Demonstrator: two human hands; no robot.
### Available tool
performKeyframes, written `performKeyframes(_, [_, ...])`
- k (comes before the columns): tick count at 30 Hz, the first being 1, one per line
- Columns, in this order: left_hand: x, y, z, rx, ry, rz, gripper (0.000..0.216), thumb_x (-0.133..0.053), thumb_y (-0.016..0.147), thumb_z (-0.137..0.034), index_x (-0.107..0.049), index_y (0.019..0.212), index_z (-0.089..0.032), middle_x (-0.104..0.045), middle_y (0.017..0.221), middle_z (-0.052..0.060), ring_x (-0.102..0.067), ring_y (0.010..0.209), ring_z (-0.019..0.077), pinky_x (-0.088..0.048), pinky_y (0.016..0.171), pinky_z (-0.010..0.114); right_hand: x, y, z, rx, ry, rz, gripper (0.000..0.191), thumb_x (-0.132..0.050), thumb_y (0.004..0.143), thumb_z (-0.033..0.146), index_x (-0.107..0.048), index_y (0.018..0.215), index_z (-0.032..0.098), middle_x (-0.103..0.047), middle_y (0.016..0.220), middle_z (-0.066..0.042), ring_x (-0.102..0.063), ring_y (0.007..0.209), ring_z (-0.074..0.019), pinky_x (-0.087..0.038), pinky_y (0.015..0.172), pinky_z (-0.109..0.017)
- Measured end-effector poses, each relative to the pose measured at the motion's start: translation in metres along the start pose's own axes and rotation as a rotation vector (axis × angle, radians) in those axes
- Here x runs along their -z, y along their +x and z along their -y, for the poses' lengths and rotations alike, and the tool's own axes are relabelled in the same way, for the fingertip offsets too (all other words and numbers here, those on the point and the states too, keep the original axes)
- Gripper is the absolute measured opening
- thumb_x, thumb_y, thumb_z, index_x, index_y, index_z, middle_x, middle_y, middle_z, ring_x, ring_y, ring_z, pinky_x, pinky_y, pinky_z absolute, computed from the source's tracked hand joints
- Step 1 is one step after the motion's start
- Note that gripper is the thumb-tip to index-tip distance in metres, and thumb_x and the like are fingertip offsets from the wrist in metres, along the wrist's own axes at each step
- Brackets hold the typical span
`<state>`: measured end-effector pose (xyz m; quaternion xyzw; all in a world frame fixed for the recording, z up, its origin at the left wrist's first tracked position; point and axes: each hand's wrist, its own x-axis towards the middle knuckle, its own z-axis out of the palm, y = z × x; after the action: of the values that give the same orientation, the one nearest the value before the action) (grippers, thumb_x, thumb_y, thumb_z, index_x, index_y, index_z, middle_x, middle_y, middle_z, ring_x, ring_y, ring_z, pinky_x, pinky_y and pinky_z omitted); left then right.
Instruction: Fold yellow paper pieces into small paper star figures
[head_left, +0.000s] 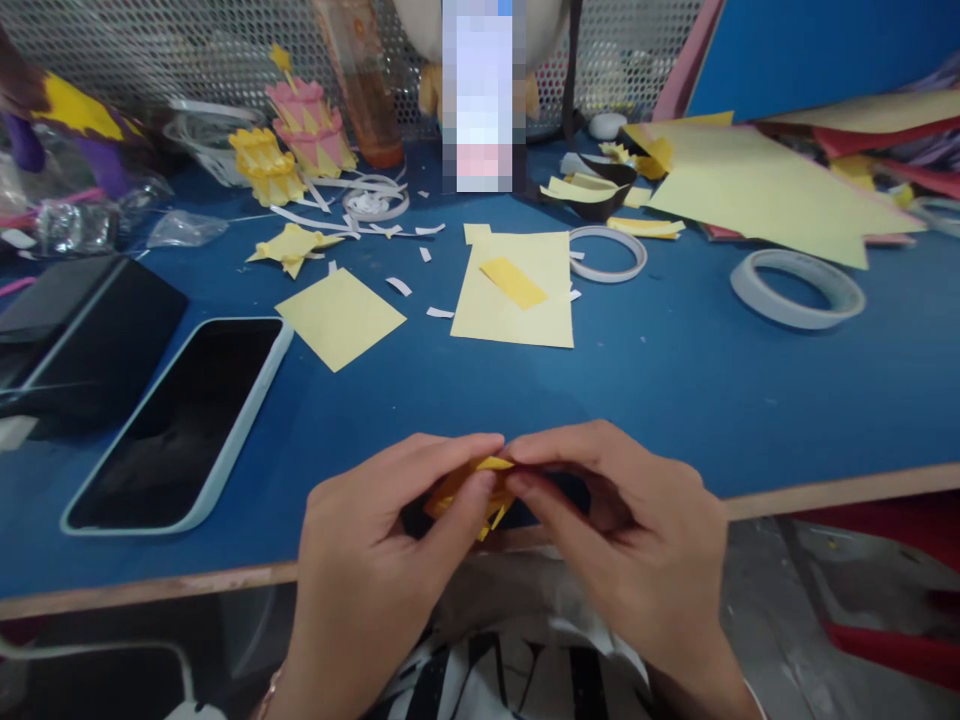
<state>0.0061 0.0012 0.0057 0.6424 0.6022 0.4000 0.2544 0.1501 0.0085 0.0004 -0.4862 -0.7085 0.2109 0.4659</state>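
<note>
Folded paper (454, 490) caught between your fingertips, over near edge of table (712, 400). Your left hand (375, 560) pinches its left side, thumb on top. Your right hand (637, 545) pinches right side, fingertips meeting left's. Phone (180, 420) left of your fingers, face up. Sheet (517, 310) beyond fingertips. Tape ring (797, 288) well apart, right.
</note>
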Motion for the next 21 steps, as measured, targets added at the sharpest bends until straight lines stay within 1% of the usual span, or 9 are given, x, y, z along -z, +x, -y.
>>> performKeyframes(2, [0.0006, -0.0004, -0.0002, -0.010, 0.011, 0.002, 0.018, -0.061, 0.083, -0.021, -0.068, 0.088, -0.037, -0.070, 0.083, -0.019, -0.063, 0.071, -0.0002, -0.045, 0.064, 0.004, 0.0004, 0.0023, 0.0004, -0.014, 0.009, 0.022, 0.012, -0.069, 0.077, 0.012, -0.068, 0.086, 0.020, -0.071, 0.073, 0.007, -0.053, 0.048, -0.0020, -0.035, 0.039, -0.015])
performKeyframes(6, [0.0024, -0.0013, -0.0009, -0.016, -0.005, -0.017, 0.019, -0.061, 0.083, -0.019, -0.069, 0.088, -0.036, -0.071, 0.084, -0.018, -0.064, 0.072, 0.0007, -0.046, 0.065, 0.005, -0.0001, 0.0048, -0.0011, -0.006, -0.014, 0.031, 0.009, -0.067, 0.078, 0.012, -0.071, 0.082, 0.018, -0.070, 0.067, 0.007, -0.043, 0.041, -0.0020, -0.032, 0.036, -0.017])
performKeyframes(11, [0.0020, -0.0005, -0.0004, -0.010, -0.026, -0.002, 0.020, -0.062, 0.082, -0.019, -0.069, 0.086, -0.037, -0.071, 0.082, -0.018, -0.064, 0.071, 0.0005, -0.047, 0.064, 0.005, 0.0006, 0.0034, -0.0014, 0.009, -0.026, 0.034, 0.010, -0.066, 0.079, 0.010, -0.071, 0.081, 0.018, -0.069, 0.065, 0.007, -0.043, 0.041, -0.0023, -0.030, 0.036, -0.017])
performKeyframes(14, [0.0022, 0.0012, -0.0010, 0.014, -0.040, 0.019, 0.019, -0.061, 0.082, -0.019, -0.070, 0.084, -0.035, -0.071, 0.078, -0.016, -0.064, 0.067, 0.0020, -0.048, 0.060, 0.007, 0.0014, 0.0025, -0.0020, 0.021, -0.036, 0.037, 0.010, -0.067, 0.078, 0.009, -0.070, 0.079, 0.018, -0.068, 0.062, 0.007, -0.042, 0.040, -0.0025, -0.029, 0.035, -0.018])
performKeyframes(17, [0.0042, 0.0028, -0.0019, 0.047, -0.057, 0.041, 0.016, -0.061, 0.081, -0.021, -0.072, 0.082, -0.034, -0.072, 0.075, -0.013, -0.064, 0.064, 0.0043, -0.048, 0.056, 0.010, 0.0007, 0.0023, -0.0037, 0.050, -0.051, 0.044, 0.010, -0.066, 0.078, 0.007, -0.069, 0.079, 0.016, -0.068, 0.063, 0.005, -0.041, 0.040, -0.0030, -0.030, 0.036, -0.018])
performKeyframes(21, [0.0067, 0.0034, -0.0013, 0.092, -0.091, 0.050, 0.016, -0.061, 0.081, -0.023, -0.073, 0.082, -0.035, -0.073, 0.076, -0.011, -0.066, 0.064, 0.0066, -0.049, 0.056, 0.012, -0.0016, 0.0020, -0.0050, 0.052, -0.084, 0.043, 0.008, -0.065, 0.081, 0.010, -0.069, 0.081, 0.017, -0.066, 0.061, 0.005, -0.036, 0.038, -0.0042, -0.030, 0.036, -0.020])
